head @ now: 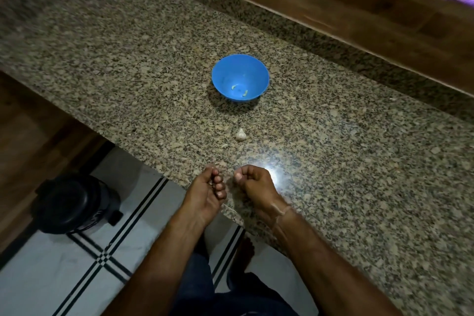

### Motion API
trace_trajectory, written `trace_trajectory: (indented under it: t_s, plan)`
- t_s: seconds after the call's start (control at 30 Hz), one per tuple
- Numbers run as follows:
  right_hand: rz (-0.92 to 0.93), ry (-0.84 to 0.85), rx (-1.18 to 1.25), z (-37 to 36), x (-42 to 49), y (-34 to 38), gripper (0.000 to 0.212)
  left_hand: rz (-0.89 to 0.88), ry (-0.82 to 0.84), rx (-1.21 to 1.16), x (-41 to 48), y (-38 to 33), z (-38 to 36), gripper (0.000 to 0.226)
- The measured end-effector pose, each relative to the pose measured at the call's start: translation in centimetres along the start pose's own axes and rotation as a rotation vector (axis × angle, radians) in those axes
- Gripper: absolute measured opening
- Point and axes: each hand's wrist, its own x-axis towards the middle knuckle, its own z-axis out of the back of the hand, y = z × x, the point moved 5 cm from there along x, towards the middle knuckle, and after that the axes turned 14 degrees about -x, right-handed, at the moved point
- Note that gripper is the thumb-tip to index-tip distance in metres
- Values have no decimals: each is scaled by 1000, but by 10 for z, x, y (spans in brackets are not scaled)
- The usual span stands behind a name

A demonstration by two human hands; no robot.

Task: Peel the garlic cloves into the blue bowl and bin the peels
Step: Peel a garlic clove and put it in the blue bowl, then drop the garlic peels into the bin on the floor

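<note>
**A:** Where do things stand?

**B:** The granite countertop [333, 161] fills most of the view. Off its near-left edge is the tiled floor [51, 277], and a black bin [71, 202] stands there, below and to the left of the hands. The blue bowl [230, 69] sits upright mid-counter, well apart from the person.

**A:** And the hands?

**B:** Both are at the near edge of the counter, close together but not touching. The left hand [205, 192] has its fingers curled against the thumb. The right hand [254, 182] is balled up with the thumb on top. I can't tell whether either has a clove or skin tucked inside, because nothing shows clearly between the fingers.

**A:** The garlic?

**B:** A partial garlic bulb [241, 134] lies on the counter between the bowl and the hands, touching neither. Two small peeled cloves [233, 87] lie in the bottom of the bowl. A scrap of peel [225, 146] lies just beside the bulb, on its near side.

**A:** So which step is this?

**B:** I'd say mid-task, with a couple of cloves done and more of the bulb left. If the fists hold skins, the next move is a reach down and left to the bin. Otherwise it's a reach forward to break off another clove, which needs a fingertip pinch since the bulb is small and loose.
</note>
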Motion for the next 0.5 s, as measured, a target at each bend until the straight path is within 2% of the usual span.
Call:
trace_trajectory:
  t_s: [0.07,0.2,0.33,0.5]
  plan:
    - [-45,67,143,-20,-3,13,19,-18,1,-24,-6,-13,10,38]
    - [-33,192,169,-74,-2,37,30,-76,-18,-137,-20,-53,39,37]
    - [11,303,43,-155,-5,57,29,-159,-60,-262,-43,-106,91,38]
    - [9,428,-63,-292,-19,60,24,-300,-138,-423,-80,-188,193,35]
